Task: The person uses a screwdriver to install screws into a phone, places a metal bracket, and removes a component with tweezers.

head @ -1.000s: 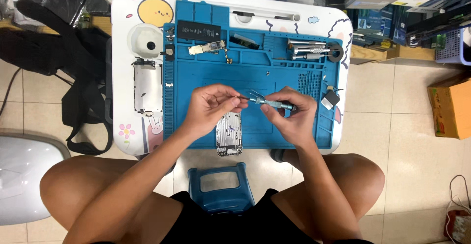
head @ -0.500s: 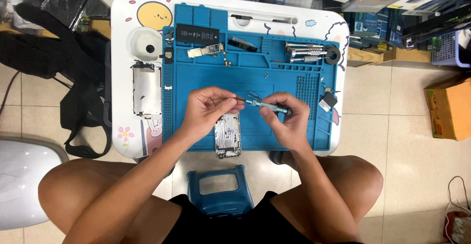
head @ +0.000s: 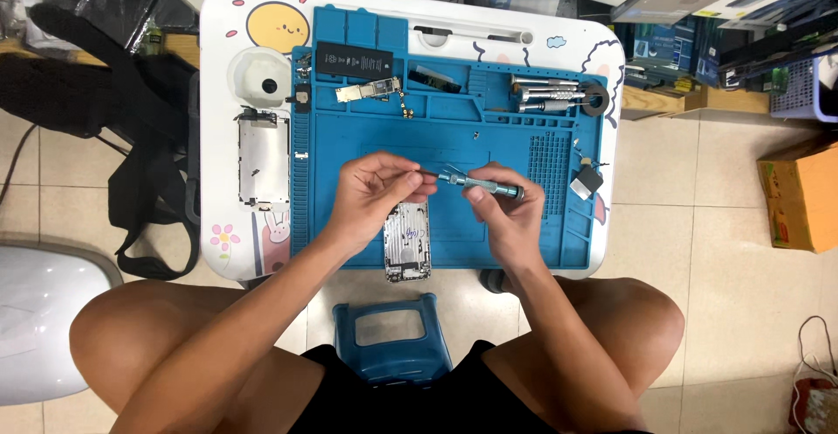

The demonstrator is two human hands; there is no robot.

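My right hand (head: 506, 207) grips a small blue-green precision screwdriver (head: 484, 184) held level, its tip pointing left. My left hand (head: 377, 191) has its fingertips pinched around that tip; whether a screw sits there is too small to tell. Both hands hover above an opened silver phone housing (head: 408, 244) lying at the near edge of the blue repair mat (head: 454, 128).
On the mat lie a black battery (head: 349, 58), a circuit board (head: 369, 93), several metal screwdrivers (head: 546, 93) and a black tape roll (head: 596, 98). A phone screen panel (head: 263, 158) rests on the white table (head: 223, 76). A blue stool (head: 390, 334) stands between my knees; boxes line the far side.
Both hands have shifted slightly, staying together over the housing; the screwdriver remains in my right hand with the left fingers at its tip.
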